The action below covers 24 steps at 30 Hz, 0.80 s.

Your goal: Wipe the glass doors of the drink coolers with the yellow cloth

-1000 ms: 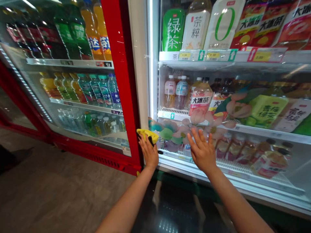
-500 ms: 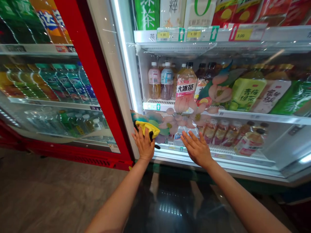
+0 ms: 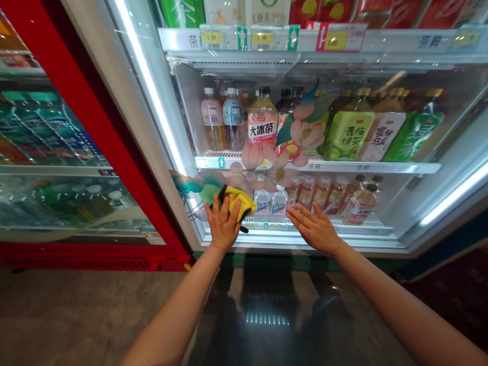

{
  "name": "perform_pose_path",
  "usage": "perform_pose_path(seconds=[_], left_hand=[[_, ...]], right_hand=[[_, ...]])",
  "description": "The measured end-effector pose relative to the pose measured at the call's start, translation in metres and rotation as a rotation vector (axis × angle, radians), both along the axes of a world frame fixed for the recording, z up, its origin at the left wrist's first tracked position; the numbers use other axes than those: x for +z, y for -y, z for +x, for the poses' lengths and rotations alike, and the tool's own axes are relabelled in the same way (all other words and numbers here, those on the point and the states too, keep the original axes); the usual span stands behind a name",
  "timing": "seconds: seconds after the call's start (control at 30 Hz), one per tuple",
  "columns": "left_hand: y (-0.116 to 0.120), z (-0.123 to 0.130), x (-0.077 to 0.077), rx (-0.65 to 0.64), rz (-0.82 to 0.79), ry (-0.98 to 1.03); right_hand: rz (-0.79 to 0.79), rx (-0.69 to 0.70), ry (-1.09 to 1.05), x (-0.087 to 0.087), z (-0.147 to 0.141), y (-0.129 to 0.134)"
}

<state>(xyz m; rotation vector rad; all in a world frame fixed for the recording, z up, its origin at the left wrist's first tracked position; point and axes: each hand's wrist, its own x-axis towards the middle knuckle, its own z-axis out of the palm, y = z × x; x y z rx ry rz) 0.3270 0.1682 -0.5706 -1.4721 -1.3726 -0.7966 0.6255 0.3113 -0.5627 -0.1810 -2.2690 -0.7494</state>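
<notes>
A yellow cloth with dark edges (image 3: 241, 202) lies under the fingers of my left hand (image 3: 224, 223), pressed against the glass of a lit drinks fridge. The fingers of that hand are spread over the cloth. To its right, my right hand (image 3: 314, 229) is at the glass with its fingers stretched out and nothing in it. Pink flower decoration (image 3: 263, 165) covers part of the glass above both hands. Behind the glass, small bottles (image 3: 279, 202) stand on the lowest shelf between my hands.
A red-framed fridge (image 3: 152, 203) with bottles stands at the left. Inside the lit fridge, larger bottles (image 3: 351, 127) fill the middle shelf, under a shelf edge with price tags (image 3: 341, 38). Grey floor (image 3: 87, 305) shows at the lower left.
The view has shifted to the right along the fridge. Against the glass decoration, my left hand and the yellow cloth have moved right, and my right hand has also moved right.
</notes>
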Motion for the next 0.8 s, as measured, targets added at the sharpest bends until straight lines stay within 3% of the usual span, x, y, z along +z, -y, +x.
perform_pose_path(seconds=[0.07,0.13,0.2,0.27,0.33,0.4,0.5,0.57,0.63,0.7,0.8], left_hand=[[-0.006,0.022,-0.02,-0.045,-0.078,-0.146],[-0.016,0.045,-0.027,-0.083,-0.135,-0.283],[-0.028,0.062,-0.014,-0.104,-0.144,-0.359],[-0.037,0.067,0.013,-0.092,-0.11,-0.343],[-0.04,0.062,0.037,-0.044,-0.066,-0.226],[-0.037,0.055,0.045,-0.012,-0.021,-0.111],[-0.032,0.055,0.022,-0.055,-0.008,-0.113],[-0.034,0.066,0.0,-0.104,-0.062,-0.202],[-0.041,0.081,-0.01,-0.149,-0.125,-0.323],[-0.049,0.092,-0.001,-0.188,-0.165,-0.42],[-0.058,0.095,0.033,-0.173,-0.126,-0.368]], right_hand=[[-0.017,-0.026,0.029,-0.008,0.015,-0.003],[-0.036,-0.037,0.063,-0.016,0.026,-0.005],[-0.048,-0.036,0.086,-0.02,0.033,-0.007],[-0.056,-0.043,0.077,-0.02,0.036,-0.009],[-0.06,-0.058,0.05,-0.018,0.04,-0.012],[-0.066,-0.075,0.031,-0.019,0.047,-0.015],[-0.086,-0.086,0.04,-0.027,0.062,-0.02],[-0.097,-0.085,0.065,-0.033,0.072,-0.022],[-0.097,-0.087,0.088,-0.036,0.08,-0.025],[-0.089,-0.102,0.09,-0.036,0.087,-0.029],[-0.084,-0.136,0.065,-0.035,0.096,-0.035]])
